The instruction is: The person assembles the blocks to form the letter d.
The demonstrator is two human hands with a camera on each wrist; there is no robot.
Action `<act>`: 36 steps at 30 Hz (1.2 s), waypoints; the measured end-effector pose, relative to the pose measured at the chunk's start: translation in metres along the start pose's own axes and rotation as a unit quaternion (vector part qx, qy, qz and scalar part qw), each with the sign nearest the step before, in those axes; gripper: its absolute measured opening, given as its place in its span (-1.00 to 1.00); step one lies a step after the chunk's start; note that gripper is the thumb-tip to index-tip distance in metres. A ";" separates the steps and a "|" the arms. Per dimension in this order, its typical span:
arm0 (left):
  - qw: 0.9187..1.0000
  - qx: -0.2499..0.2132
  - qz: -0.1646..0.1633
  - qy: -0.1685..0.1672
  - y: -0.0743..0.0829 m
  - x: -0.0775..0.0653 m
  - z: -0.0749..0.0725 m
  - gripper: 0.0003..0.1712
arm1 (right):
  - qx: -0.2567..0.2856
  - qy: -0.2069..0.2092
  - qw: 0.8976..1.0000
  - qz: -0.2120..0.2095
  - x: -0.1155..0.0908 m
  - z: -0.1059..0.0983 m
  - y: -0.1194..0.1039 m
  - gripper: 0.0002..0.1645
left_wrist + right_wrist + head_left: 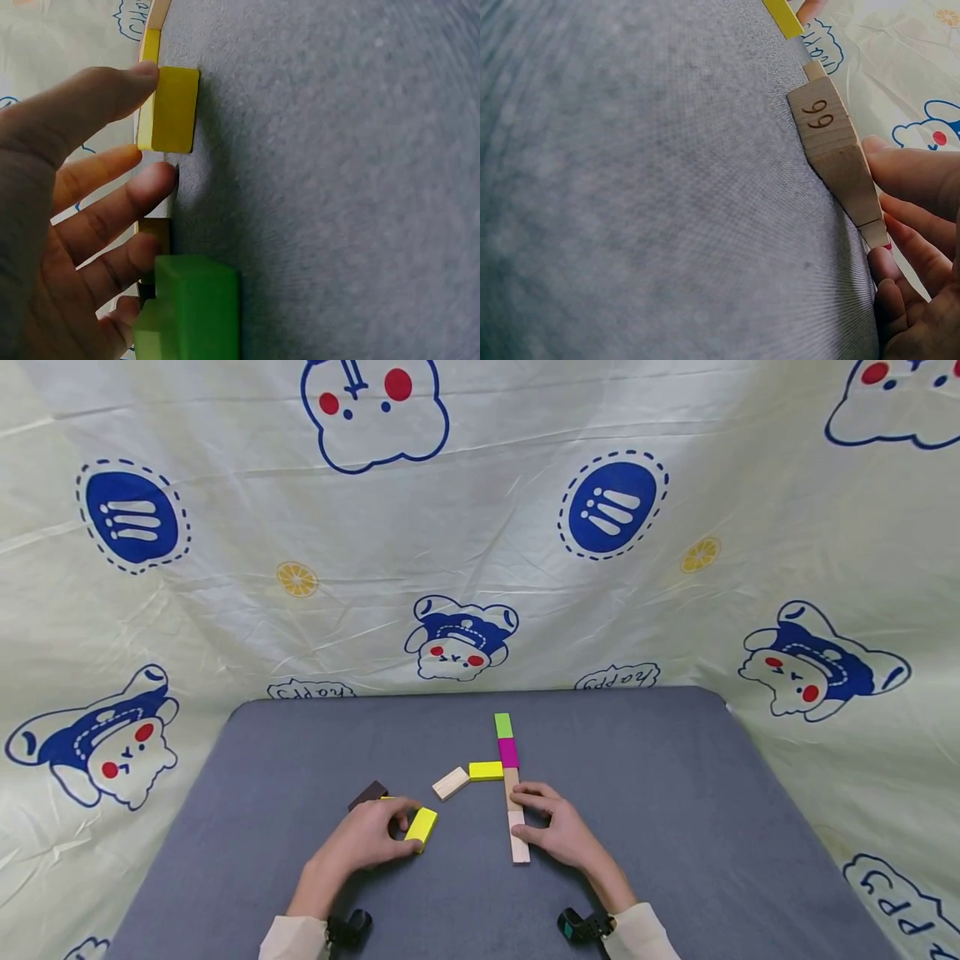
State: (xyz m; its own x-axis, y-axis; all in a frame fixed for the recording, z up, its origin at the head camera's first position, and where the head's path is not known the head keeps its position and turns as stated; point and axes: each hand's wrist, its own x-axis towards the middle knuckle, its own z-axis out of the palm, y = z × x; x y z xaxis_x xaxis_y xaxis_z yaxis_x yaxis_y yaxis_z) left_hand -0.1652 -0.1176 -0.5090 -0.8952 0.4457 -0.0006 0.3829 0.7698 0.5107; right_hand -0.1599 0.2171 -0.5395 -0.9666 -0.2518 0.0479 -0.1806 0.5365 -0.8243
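My left hand (363, 835) pinches a yellow block (422, 828) between thumb and index finger, and the block tilts on the grey cloth. Beneath that palm, a green block (202, 307) shows in the left wrist view. My right hand (562, 835) rests against the right side of a straight row of blocks. Its thumb touches the nearest plain wooden block (519, 850), which has a number engraved on its end, and the index finger touches the wooden block (512, 781) beyond. Farther along the row lie a magenta block (508, 752) and a light green block (502, 725).
Another yellow block (486, 771) juts left from the row, with a slanted wooden block (451, 783) at its end. A dark brown block (366, 795) lies beyond my left hand, partly hidden. The grey table (645, 760) ends at a printed curtain (525, 610).
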 end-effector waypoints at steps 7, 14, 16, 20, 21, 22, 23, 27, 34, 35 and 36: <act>0.998 0.021 -0.033 0.039 0.006 0.000 0.007 -0.47 | 0.008 -0.006 1.000 0.009 0.001 0.000 -0.002 -0.41; 0.995 0.034 -0.064 0.068 0.013 0.002 0.012 -0.40 | 0.011 -0.005 1.000 0.010 0.002 0.000 -0.001 -0.41; 0.995 0.032 -0.074 0.067 0.015 0.003 0.013 -0.39 | 0.009 -0.005 1.000 0.010 0.002 0.000 0.000 -0.41; 0.994 0.032 -0.088 0.063 0.017 0.005 0.013 -0.36 | 0.006 -0.006 1.000 0.009 0.002 0.000 0.000 -0.41; 0.994 0.033 -0.089 0.063 0.017 0.005 0.013 -0.36 | 0.006 -0.006 1.000 0.009 0.002 0.000 0.000 -0.41; 0.993 0.033 -0.090 0.062 0.017 0.006 0.014 -0.36 | 0.006 -0.006 1.000 0.010 0.002 0.000 0.000 -0.41; 0.993 0.034 -0.091 0.062 0.017 0.007 0.014 -0.35 | 0.008 -0.007 1.000 0.011 0.002 0.001 0.000 -0.41; 0.993 0.035 -0.091 0.062 0.017 0.009 0.014 -0.35 | 0.007 -0.005 1.000 0.013 0.002 0.001 0.000 -0.41; 0.994 0.031 -0.092 0.059 0.016 0.009 0.014 -0.35 | 0.007 -0.006 1.000 0.015 0.002 0.001 0.002 -0.41; 0.994 0.031 -0.092 0.058 0.016 0.010 0.014 -0.35 | 0.008 -0.006 1.000 0.014 0.002 0.001 0.002 -0.41; 0.994 0.032 -0.092 0.058 0.015 0.010 0.014 -0.35 | 0.007 -0.006 1.000 0.013 0.002 0.001 0.002 -0.41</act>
State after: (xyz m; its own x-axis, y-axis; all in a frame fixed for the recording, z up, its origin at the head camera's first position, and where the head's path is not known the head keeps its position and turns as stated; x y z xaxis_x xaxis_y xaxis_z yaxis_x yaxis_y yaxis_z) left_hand -0.1647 -0.0948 -0.5136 -0.9702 0.2420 0.0114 0.2204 0.8622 0.4562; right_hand -0.1622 0.2166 -0.5413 -0.9687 -0.2475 0.0196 -0.1526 0.5310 -0.8335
